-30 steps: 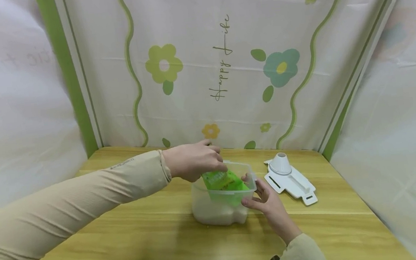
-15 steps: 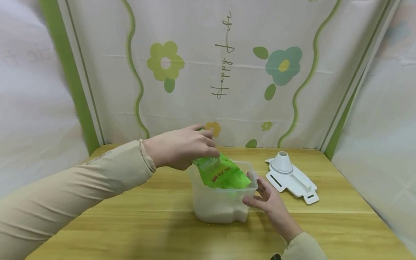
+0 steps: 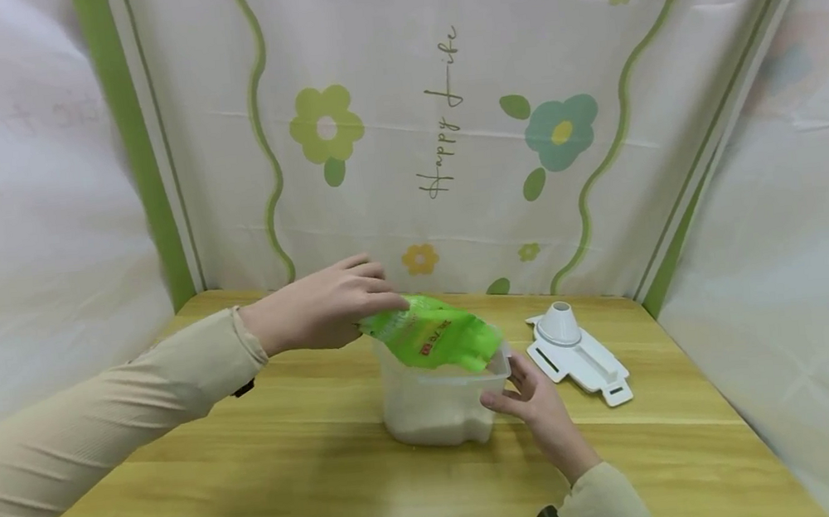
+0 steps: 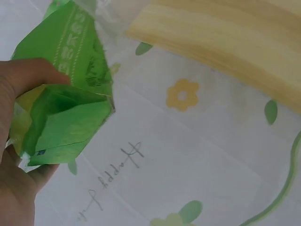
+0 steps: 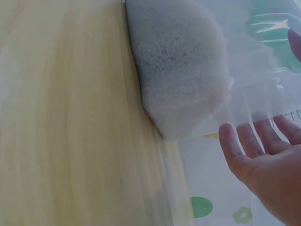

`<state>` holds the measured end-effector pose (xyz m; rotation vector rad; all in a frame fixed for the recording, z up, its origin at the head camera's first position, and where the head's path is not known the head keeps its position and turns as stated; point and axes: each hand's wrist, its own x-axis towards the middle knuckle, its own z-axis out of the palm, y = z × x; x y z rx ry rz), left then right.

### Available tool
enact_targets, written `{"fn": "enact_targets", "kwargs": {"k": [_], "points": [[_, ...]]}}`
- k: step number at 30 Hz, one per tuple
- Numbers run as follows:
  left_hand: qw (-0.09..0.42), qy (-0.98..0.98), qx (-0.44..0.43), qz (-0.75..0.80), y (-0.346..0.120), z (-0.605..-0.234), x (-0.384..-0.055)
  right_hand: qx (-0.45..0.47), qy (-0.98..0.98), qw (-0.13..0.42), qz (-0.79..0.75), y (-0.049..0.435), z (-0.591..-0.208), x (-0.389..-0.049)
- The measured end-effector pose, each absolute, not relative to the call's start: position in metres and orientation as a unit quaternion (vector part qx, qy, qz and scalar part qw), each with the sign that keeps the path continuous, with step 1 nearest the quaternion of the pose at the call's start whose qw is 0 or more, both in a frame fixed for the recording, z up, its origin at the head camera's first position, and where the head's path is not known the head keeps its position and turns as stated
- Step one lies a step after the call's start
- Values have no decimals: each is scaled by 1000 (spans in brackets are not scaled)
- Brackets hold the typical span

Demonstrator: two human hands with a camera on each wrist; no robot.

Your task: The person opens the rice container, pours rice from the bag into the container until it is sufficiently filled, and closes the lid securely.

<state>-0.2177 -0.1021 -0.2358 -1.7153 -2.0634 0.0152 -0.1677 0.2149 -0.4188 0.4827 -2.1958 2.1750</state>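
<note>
My left hand (image 3: 325, 307) grips the bottom end of a green printed plastic bag (image 3: 437, 335), tilted over the container with its far end low near the right rim. In the left wrist view, the thumb presses on the bag (image 4: 70, 127) near its folded base. A clear plastic container (image 3: 429, 411) stands upright on the table, holding white rice-like grains (image 5: 178, 61) seen through its wall. My right hand (image 3: 545, 416) holds the container's right corner, thumb in front and fingers behind. The bag's mouth is hard to make out.
To the right of the container lies a white plastic lid-like piece (image 3: 582, 359) with a cone standing on it. Behind the wooden table (image 3: 293, 478) hangs a flowered curtain (image 3: 390, 161), with pale sheets at both sides.
My left hand has moved up and left, raising the bag's held end out of the container and tipping it flatter. My right hand stays at the container's corner.
</note>
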Motion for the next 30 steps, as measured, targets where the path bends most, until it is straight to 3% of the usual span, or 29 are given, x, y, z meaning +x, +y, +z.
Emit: {"fn": "enact_targets", "kwargs": {"k": [15,23,30], "points": [[256,-740,-615,-88,-126,-262,-221,142,-698,-2,702,212,-417,-168],[279,-718,-632,-82,-127,-262,-221,141,-698,0,702,212,-417,-168],[271,-708,-652,-26,-115,-248,-222,143,-696,-2,704,212,-418,-167]]}}
